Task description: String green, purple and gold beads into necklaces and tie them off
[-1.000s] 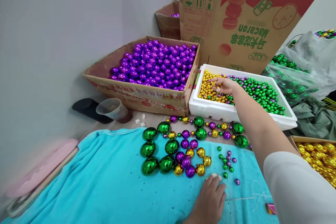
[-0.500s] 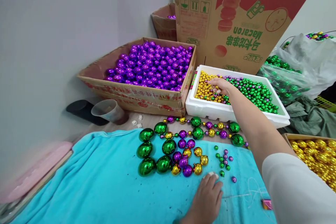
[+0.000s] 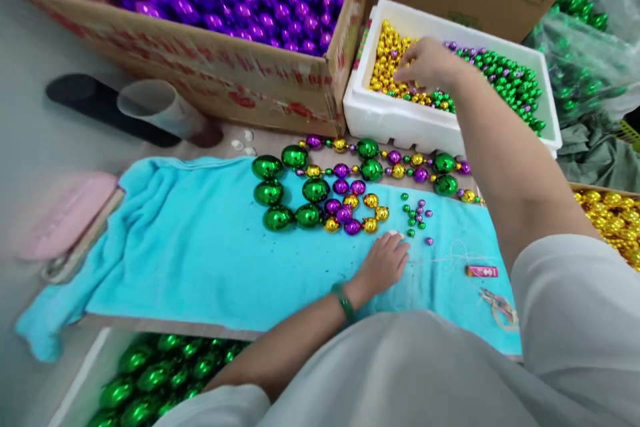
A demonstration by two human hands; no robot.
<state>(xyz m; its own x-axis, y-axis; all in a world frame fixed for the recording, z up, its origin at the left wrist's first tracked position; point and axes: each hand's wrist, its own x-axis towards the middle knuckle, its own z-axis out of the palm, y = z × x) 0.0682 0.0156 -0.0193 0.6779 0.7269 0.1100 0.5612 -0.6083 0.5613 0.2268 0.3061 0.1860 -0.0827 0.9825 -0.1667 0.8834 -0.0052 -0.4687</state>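
Note:
My right hand (image 3: 424,65) reaches over the small gold beads (image 3: 387,57) in a white foam box (image 3: 400,125). Its fingers are bent together and slightly blurred; what they hold, if anything, is hidden. Small green beads (image 3: 507,77) with some purple ones fill the box's other side. My left hand (image 3: 384,260) lies flat on a turquoise towel (image 3: 200,240), fingers stretched out, white coverings on some tips. Just beyond it are gold and purple balls (image 3: 369,225) beside large green balls (image 3: 278,218). Loose small green and purple beads (image 3: 419,217) lie to its right, near a thin clear thread (image 3: 453,257).
A strung bead garland (image 3: 371,170) runs along the towel's far edge. Behind stands a carton (image 3: 280,90) of purple balls. Scissors (image 3: 500,309) and a small pink packet (image 3: 481,271) lie at right. Green balls (image 3: 150,373) fill a container at lower left; gold balls (image 3: 610,220) are at right.
The view has tilted down, so the scissors, my body and the container of green balls now show. My right hand stays over the gold beads, its fingers drawn closer together. My left hand remains on the towel.

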